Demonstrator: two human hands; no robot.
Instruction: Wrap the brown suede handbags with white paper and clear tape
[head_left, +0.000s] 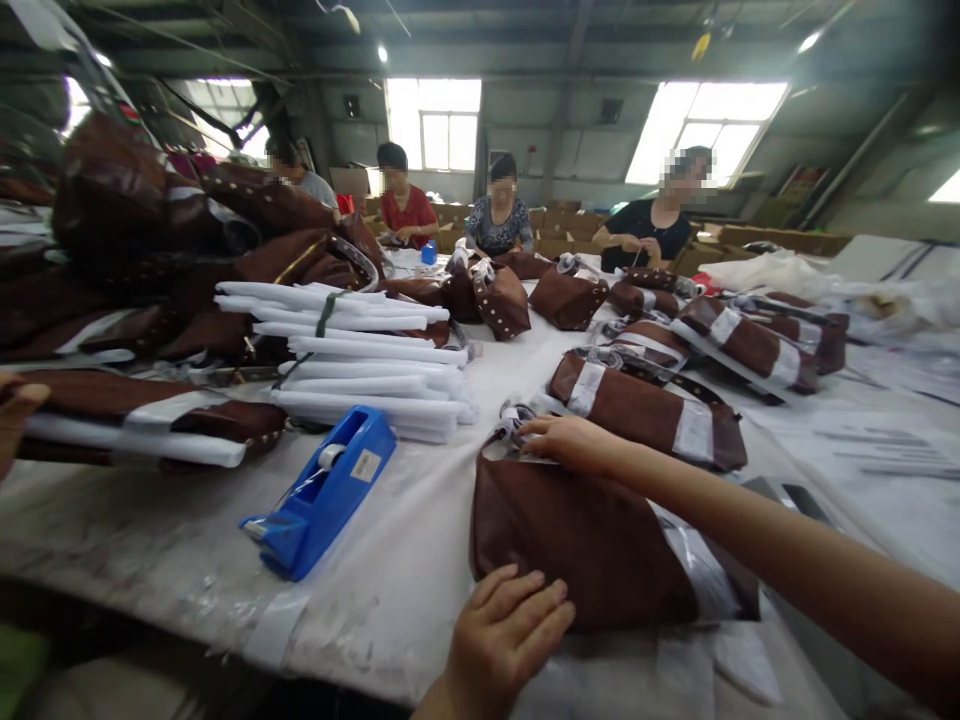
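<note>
A brown leather handbag [577,540] lies on the white-covered table in front of me, with clear wrapping around its right end. My left hand [510,630] rests on its near lower edge, fingers stretched out over the leather. At the bag's top left corner, my right hand [574,442] has its fingers bent over the upper edge beside the wrapped strap [514,420]; the fingertips are partly hidden. A blue tape dispenser [322,495] stands to the left of the bag. Behind the dispenser is a stack of white foam-like rolls [375,380], its upper bundle tied with a dark band.
Another person's hand [16,410] is at the left edge beside a wrapped brown bag [90,405]. More brown bags [645,405] lie behind and to the right, with a high pile [112,190] at left. Several people sit across the table [420,490].
</note>
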